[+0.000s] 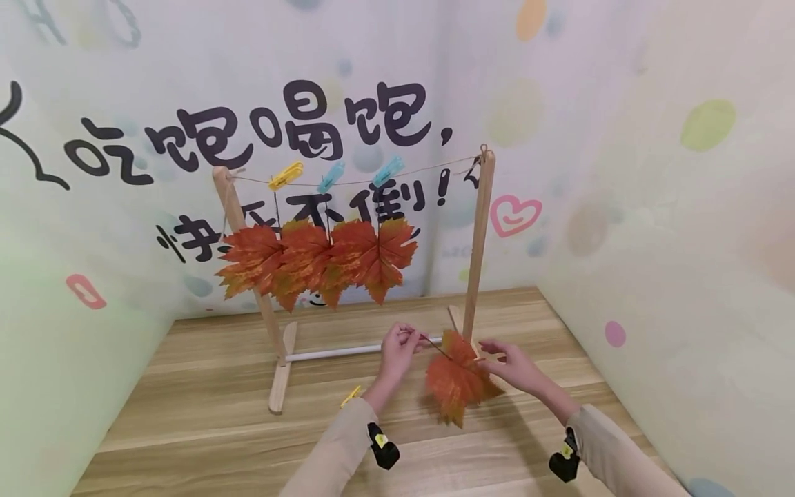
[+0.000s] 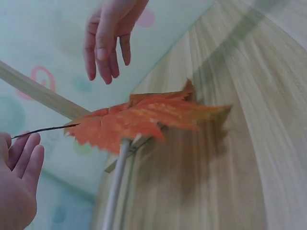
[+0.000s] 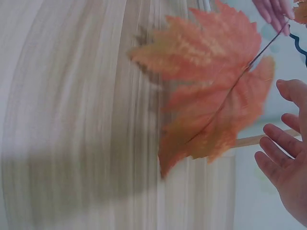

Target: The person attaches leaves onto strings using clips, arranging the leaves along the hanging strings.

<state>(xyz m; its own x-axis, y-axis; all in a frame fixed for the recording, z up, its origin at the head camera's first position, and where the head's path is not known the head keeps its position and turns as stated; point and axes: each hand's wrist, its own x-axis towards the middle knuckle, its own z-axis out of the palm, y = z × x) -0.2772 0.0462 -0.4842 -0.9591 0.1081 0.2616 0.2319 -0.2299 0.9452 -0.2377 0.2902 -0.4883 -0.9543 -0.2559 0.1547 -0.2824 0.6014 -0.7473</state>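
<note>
Between finger and thumb, my left hand (image 1: 400, 351) pinches the dark stem of an orange-red maple leaf (image 1: 458, 379). The leaf hangs a little above the table in front of the rack's right post. My right hand (image 1: 514, 366) is beside the leaf's right edge, fingers loosely bent; in the right wrist view this hand (image 3: 288, 148) shows a gap between it and the leaf (image 3: 216, 86). Several similar leaves (image 1: 379, 255) hang by their stems from a string (image 1: 435, 168), under a yellow clothespin (image 1: 286, 176) and two blue clothespins (image 1: 388, 170).
The string runs between two wooden posts (image 1: 478, 255) of a rack, joined low down by a white rod (image 1: 335, 353). A yellow clothespin (image 1: 350, 395) lies on the wooden table (image 1: 205, 414) left of my left forearm. Printed walls (image 1: 671, 262) enclose the table's back and sides.
</note>
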